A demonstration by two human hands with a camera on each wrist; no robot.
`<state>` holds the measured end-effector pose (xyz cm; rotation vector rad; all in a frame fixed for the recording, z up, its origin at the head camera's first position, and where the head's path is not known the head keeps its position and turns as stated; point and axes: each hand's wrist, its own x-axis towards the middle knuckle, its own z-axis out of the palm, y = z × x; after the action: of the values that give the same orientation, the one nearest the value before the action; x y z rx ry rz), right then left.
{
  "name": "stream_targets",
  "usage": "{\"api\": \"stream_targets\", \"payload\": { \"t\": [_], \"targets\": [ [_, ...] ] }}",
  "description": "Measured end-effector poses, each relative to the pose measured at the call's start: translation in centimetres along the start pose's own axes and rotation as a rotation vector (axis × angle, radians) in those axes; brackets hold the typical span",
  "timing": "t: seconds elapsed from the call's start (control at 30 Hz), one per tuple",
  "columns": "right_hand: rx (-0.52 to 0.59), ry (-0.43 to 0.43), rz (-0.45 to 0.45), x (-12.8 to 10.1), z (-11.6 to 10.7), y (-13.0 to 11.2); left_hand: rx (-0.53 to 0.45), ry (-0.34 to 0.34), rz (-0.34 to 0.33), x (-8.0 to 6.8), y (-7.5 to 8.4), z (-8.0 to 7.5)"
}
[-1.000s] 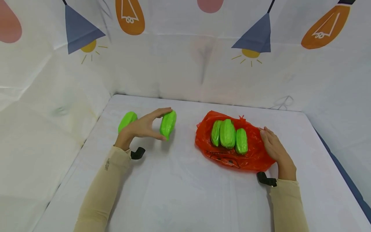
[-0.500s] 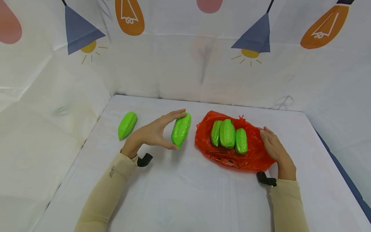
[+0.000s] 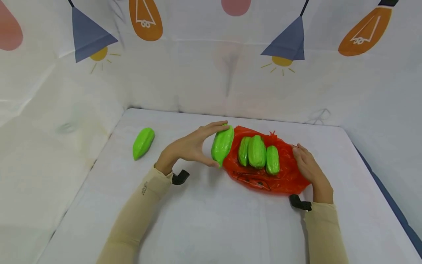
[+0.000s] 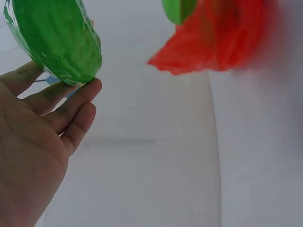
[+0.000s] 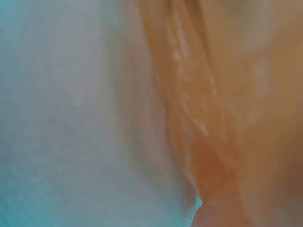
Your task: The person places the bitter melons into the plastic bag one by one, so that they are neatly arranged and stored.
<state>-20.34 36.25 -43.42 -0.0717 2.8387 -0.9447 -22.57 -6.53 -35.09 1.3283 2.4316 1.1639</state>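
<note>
My left hand [image 3: 192,145] grips a glossy, ridged green gourd [image 3: 222,146] between thumb and fingertips, close to the left side of a red plastic bag [image 3: 245,175]. In the left wrist view, the fingers [image 4: 78,125] lie against the lower end of that gourd [image 4: 57,40]. Several like it rest within the bag's outline, the middle gourd [image 3: 257,151] being the largest. At the bag's right edge, my right hand [image 3: 308,165] holds the plastic with thumb and fingers. The right wrist view is blurred, mostly filled by the bag [image 5: 213,109].
Another green gourd [image 3: 143,143] lies alone on the white table [image 3: 211,227] at the left. Behind stands a white fabric wall [image 3: 197,80] printed with lamps and bulbs. Black wrist camera mounts [image 3: 180,177] jut from both sleeves.
My left hand has carried its gourd rightward, up to the red bag's left side, uncovering the lone gourd on the left. The right hand stays at the bag.
</note>
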Motion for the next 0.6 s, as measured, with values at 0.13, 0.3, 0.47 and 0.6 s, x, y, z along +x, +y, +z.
{"api": "stream_targets", "payload": {
  "t": [0.13, 0.3, 0.47, 0.6],
  "targets": [
    [0.003, 0.001, -0.005, -0.2, -0.1, 0.1, 0.004, -0.006, 0.028, 2.3, 0.9, 0.8],
    [0.007, 0.002, -0.009, -0.1, 0.0, 0.4, -0.041, -0.017, 0.042, 4.8, 1.5, 2.4],
    [0.010, 0.015, -0.017, 0.0, 0.0, 0.5, -0.068, -0.038, 0.068, 6.3, 1.6, 3.9],
    [0.008, 0.023, -0.021, -0.1, -0.2, 0.5, -0.048, -0.045, 0.078, 7.0, 1.5, 4.8]
  ]
}}
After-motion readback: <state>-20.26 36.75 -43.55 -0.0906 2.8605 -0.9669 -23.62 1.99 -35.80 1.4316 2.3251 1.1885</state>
